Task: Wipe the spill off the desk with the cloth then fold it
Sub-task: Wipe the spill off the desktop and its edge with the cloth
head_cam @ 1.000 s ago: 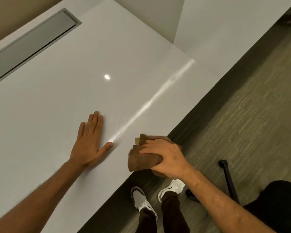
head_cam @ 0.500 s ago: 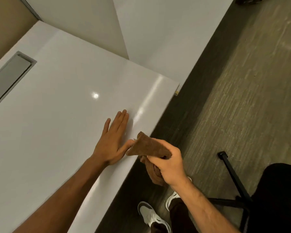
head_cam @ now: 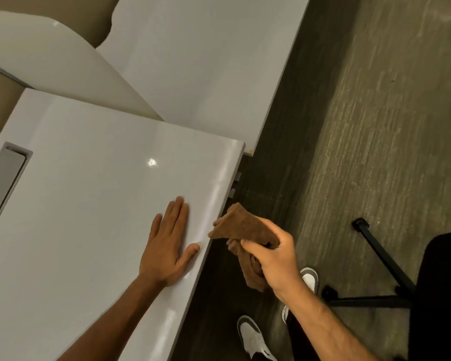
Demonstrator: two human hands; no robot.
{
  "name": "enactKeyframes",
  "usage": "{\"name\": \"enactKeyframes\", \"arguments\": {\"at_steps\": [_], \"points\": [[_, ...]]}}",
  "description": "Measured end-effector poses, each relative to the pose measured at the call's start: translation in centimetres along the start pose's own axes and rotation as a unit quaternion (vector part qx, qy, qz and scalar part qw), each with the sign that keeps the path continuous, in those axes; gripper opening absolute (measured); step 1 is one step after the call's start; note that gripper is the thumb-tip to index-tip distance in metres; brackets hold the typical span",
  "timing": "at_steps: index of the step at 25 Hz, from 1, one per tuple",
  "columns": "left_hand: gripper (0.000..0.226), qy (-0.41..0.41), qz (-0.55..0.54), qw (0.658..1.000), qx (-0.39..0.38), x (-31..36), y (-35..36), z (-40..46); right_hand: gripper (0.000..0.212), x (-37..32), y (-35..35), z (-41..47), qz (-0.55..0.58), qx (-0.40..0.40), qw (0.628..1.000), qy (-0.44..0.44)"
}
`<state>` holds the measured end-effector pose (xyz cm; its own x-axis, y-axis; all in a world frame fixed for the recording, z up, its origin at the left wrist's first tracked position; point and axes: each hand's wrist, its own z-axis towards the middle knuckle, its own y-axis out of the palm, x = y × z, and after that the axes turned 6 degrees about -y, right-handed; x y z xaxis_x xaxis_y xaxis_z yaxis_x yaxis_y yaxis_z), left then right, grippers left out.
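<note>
A brown cloth (head_cam: 242, 226) is bunched in my right hand (head_cam: 276, 259), held in the air just off the front edge of the white desk (head_cam: 89, 204). One stiff corner of the cloth points toward the desk edge and the rest hangs below my fist. My left hand (head_cam: 167, 246) lies flat, palm down, on the desk near that edge, fingers together and holding nothing. I see no spill on the glossy desk top, only light reflections.
A grey cable tray slot (head_cam: 3, 183) is set into the desk at the left. A second white desk (head_cam: 206, 61) and a curved divider (head_cam: 63, 63) stand beyond. A black chair base (head_cam: 380, 267) and my white shoes (head_cam: 253, 337) are on the carpet.
My right hand lifted the cloth off the desk surface and now holds it past the edge. The left hand stays flat on the desk. The head camera has swung right.
</note>
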<state>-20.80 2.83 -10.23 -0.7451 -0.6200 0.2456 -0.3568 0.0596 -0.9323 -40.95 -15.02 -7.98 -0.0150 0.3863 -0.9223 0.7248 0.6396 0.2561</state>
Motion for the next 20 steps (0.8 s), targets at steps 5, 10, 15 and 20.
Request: {"name": "enactKeyframes", "arguments": {"at_steps": [5, 10, 15, 20], "points": [[0.088, 0.010, -0.005, 1.000, 0.008, 0.0, -0.1, 0.0, 0.030, 1.1, -2.0, -0.9, 0.034, 0.107, 0.994, 0.008], [0.083, 0.032, -0.017, 0.999, 0.024, -0.4, 0.1, 0.1, 0.030, 4.3, -1.9, -4.2, 0.104, 0.207, 0.971, 0.049], [0.081, 0.032, 0.009, 0.999, 0.033, -0.6, 0.5, 0.2, 0.025, 9.3, 5.5, -8.0, 0.169, 0.242, 0.952, 0.076], [0.081, 0.032, 0.005, 0.999, 0.040, -1.0, 0.7, 0.4, 0.037, 11.2, 11.0, -7.8, 0.183, 0.247, 0.947, 0.092]]}}
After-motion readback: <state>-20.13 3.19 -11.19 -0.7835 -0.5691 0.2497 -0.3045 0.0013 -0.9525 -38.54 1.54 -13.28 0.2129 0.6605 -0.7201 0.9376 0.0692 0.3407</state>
